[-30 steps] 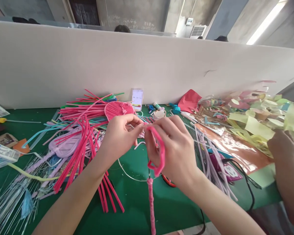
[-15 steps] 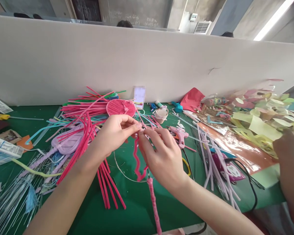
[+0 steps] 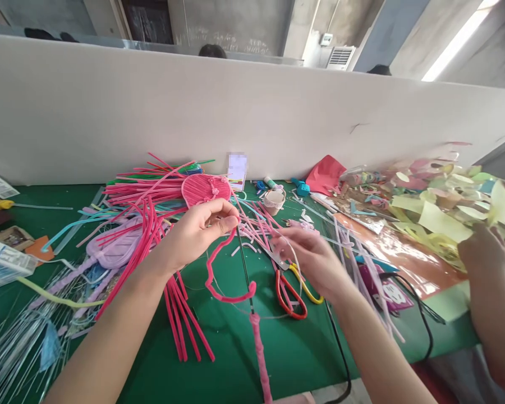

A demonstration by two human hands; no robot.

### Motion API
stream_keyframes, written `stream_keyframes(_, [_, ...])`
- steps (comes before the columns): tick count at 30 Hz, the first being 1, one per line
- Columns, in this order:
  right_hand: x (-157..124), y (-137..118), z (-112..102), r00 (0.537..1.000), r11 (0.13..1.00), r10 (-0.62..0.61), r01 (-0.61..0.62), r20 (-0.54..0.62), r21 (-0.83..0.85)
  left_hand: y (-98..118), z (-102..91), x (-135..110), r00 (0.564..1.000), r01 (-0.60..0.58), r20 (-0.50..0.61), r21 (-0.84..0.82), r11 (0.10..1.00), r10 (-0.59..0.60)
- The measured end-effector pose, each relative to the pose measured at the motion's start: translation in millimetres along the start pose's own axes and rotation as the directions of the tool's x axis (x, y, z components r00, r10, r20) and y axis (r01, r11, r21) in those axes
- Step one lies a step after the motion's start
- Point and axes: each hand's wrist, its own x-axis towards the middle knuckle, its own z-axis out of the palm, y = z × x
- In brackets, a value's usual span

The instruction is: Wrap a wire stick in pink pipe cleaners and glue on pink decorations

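Observation:
Pinched in my left hand (image 3: pixel 216 221) is the top of a thin dark rod (image 3: pixel 244 269), together with the end of a fuzzy pink pipe cleaner (image 3: pixel 210 275) that hangs in a loose curve. The rod's lower part carries a pink wrapping (image 3: pixel 258 350). My right hand (image 3: pixel 305 252) is closed at the fingertips on a thin pale strand (image 3: pixel 298 264), which loops down below and back toward the left hand; whether it is thread or wire I cannot tell. Just under the right hand lie scissors (image 3: pixel 292 294) with red and yellow handles.
Pink pipe cleaners (image 3: pixel 147 185) and a round pink piece (image 3: pixel 206 189) lie behind the left hand. Further right are a paper cup (image 3: pixel 273 200), lilac strips (image 3: pixel 368 286) and yellow paper scraps (image 3: pixel 440 224). Another person's hand (image 3: pixel 483 247) works there. A white partition (image 3: pixel 252 106) borders the green table.
My right hand has moved right, away from the left, drawing the pale strand with it. The scissors have come into sight. The pink pipe cleaner now hangs in a wider curve.

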Motion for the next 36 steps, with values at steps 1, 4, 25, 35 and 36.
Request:
stream_keyframes(1, [9,5,6,0.989,0.998,0.043,-0.048,0.139,0.028,1,1.0,0,1.000,-0.015,0.015,-0.041,0.999,0.016])
stream_keyframes(4, [28,11,33,0.908,0.988,-0.005,-0.061,0.419,0.145,2,4.1,2,0.997,-0.013,0.068,-0.141,0.990,0.023])
stream_keyframes(25, [45,-47,4,0.826,0.698,-0.330,0.539,0.457,-0.471,5,9.2,-9,0.998,0.033,0.048,-0.061,0.998,-0.030])
stream_keyframes(35, [65,-81,-11,0.719,0.813,0.030,0.386,0.694,-0.435,4,13.9,-6,0.984,0.075,0.175,-0.181,0.981,-0.043])
stream_keyframes(36, [64,-83,-9,0.739,0.800,0.017,0.394,0.674,-0.452,4,14.3,-6,0.981,0.089,0.186,-0.201,0.975,-0.051])
